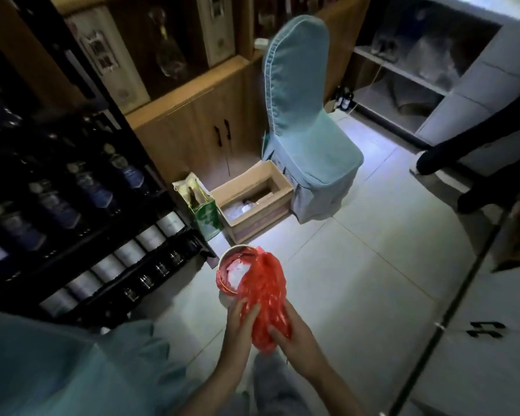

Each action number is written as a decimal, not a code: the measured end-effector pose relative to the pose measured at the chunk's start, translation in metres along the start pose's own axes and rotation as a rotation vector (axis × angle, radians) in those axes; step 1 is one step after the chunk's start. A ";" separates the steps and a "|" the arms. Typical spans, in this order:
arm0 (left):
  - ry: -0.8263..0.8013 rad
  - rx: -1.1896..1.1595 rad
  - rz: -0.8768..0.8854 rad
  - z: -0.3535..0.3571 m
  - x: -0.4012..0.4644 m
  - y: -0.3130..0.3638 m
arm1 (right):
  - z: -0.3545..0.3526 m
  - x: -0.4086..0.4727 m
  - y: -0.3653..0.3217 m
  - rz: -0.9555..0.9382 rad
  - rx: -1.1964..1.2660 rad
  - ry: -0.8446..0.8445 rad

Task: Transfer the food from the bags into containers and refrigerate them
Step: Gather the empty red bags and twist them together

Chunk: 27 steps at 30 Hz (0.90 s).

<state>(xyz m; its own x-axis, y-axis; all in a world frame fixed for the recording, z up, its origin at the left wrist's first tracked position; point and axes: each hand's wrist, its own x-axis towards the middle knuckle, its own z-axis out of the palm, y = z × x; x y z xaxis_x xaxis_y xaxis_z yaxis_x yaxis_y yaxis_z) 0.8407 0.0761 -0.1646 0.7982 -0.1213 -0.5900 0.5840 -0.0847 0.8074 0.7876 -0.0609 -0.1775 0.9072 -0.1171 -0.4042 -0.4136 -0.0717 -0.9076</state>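
A red plastic bag [264, 298] is held low in the middle of the head view, its mouth tipped into a round container [227, 261] with a pale rim. White food [234, 276] shows inside the container under the bag's edge. My left hand [240, 321] grips the bag's left side with curled fingers. My right hand [288, 331] holds the bag's lower right end from below. What carries the container is hidden behind the bag.
A chair in a light blue cover [306, 121] stands ahead, with an open cardboard box [252, 199] and a green carton [203, 208] beside it. A dark bottle rack [72, 205] fills the left. Wooden cabinets [198, 127] stand behind. Another person's dark-clad legs [478, 163] are at the right.
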 end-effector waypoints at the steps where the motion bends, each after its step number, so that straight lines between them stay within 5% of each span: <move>1: -0.039 -0.032 -0.054 0.001 0.011 -0.002 | -0.004 0.014 0.006 0.009 -0.031 -0.002; 8: 0.100 0.145 -0.086 -0.012 0.120 -0.045 | 0.002 0.127 0.064 0.117 -0.149 0.032; 15: 0.231 0.344 0.004 -0.023 0.307 -0.155 | 0.049 0.278 0.205 0.062 -0.282 0.033; 22: -0.051 0.732 -0.182 -0.047 0.493 -0.299 | 0.096 0.421 0.384 0.158 -0.479 -0.116; 27: -0.121 0.889 -0.168 -0.057 0.541 -0.329 | 0.104 0.471 0.432 0.245 -0.743 -0.238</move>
<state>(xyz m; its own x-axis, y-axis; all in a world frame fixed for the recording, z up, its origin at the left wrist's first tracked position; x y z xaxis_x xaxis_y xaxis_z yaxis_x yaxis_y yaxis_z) 1.0890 0.0948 -0.7501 0.6625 -0.1372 -0.7364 0.3222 -0.8353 0.4455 1.0442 -0.0437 -0.7714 0.7419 -0.0069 -0.6705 -0.4694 -0.7194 -0.5120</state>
